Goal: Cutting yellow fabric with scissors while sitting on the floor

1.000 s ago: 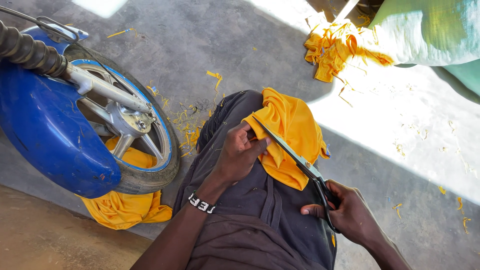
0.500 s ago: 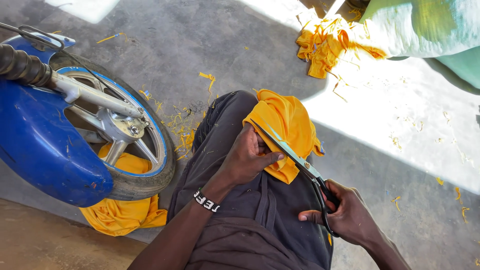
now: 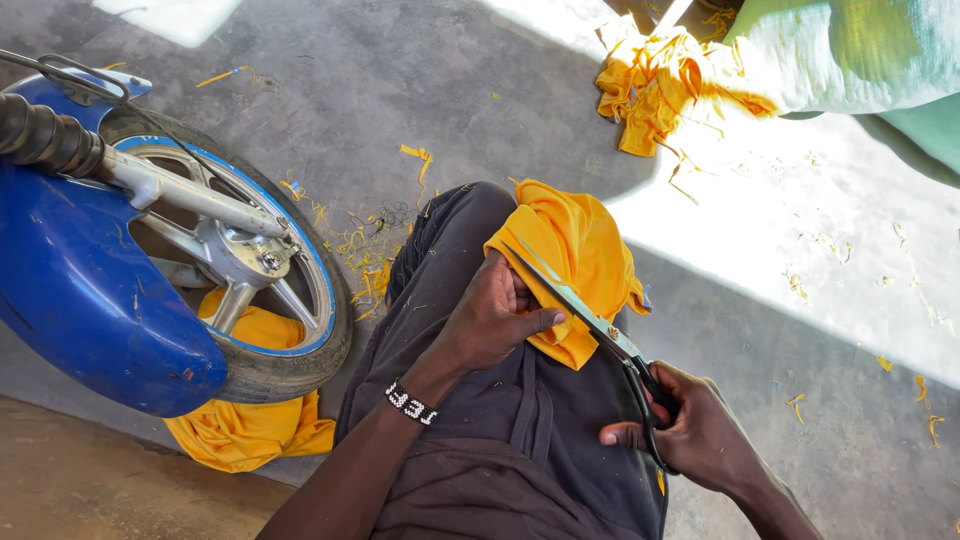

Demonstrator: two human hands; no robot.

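On our lap, our left hand (image 3: 492, 318) pinches yellow cloth (image 3: 572, 262); our right hand (image 3: 690, 430) grips scissors (image 3: 590, 320), blades seemingly nearly closed. We judge those fingers, just beside the blades, risk a nick.

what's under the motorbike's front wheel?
A crumpled yellow-orange cloth lies under the blue-rimmed motorbike wheel, showing below the tyre and through the spokes. How far it runs beneath the blue mudguard is covered. Bare grey concrete floor surrounds it.

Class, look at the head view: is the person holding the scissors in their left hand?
No: the scissors are gripped by the right hand, while the left hand presses the yellow cloth on the knee.
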